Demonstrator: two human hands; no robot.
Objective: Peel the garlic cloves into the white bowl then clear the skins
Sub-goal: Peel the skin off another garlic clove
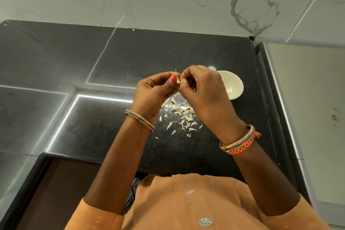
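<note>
1. A garlic clove (178, 80) is pinched between the fingertips of the left hand (155, 95) and right hand (203, 91), both grips curled tight round it, raised above the black counter (112, 58).
2. Loose skins (179, 115) are scattered on the counter beneath the hands.
3. The white bowl (233, 85) is seen just beyond the right hand, with peeled garlic inside.

One white bowl (235, 84) stands on the black counter (56, 65). Two hands meet on one garlic clove (178, 80). Skins (179, 114) lie too many to count.
</note>
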